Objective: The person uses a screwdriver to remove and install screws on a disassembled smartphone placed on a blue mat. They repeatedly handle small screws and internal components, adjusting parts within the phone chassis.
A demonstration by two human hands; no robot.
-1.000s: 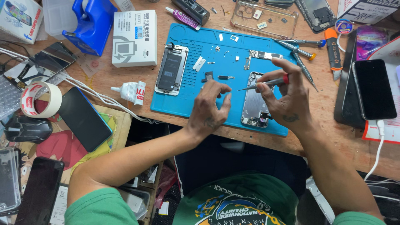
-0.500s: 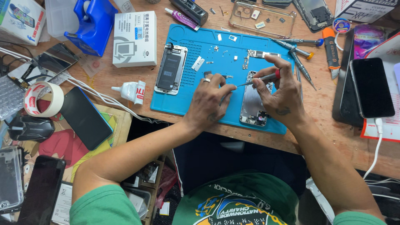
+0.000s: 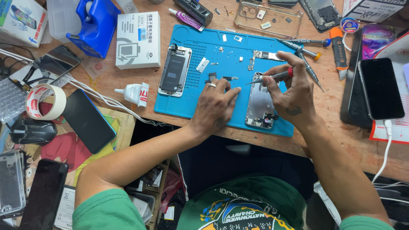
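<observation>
A blue work mat (image 3: 200,102) lies on the wooden bench. On it rests an opened silver phone housing (image 3: 258,102), with my right hand (image 3: 294,91) over its right side. That hand is shut on a small red-collared screwdriver (image 3: 272,77), tip pointing left above the housing's top. My left hand (image 3: 215,106) rests flat on the mat just left of the housing, fingers together, fingertips near some small dark parts (image 3: 213,77). A phone screen assembly with battery (image 3: 174,70) lies at the mat's left. A small circuit board (image 3: 266,55) sits at the mat's upper right.
Around the mat: a white box (image 3: 138,40), a blue tape dispenser (image 3: 94,26), a glue bottle (image 3: 134,92), a tape roll (image 3: 44,102), a dark phone (image 3: 87,121), more screwdrivers (image 3: 304,53), a clear phone case (image 3: 266,19), a black phone on a cable (image 3: 380,88).
Both hands have shifted slightly; the screwdriver tip moved up from the housing's middle toward its top edge, and my left hand's fingers lie flatter on the mat.
</observation>
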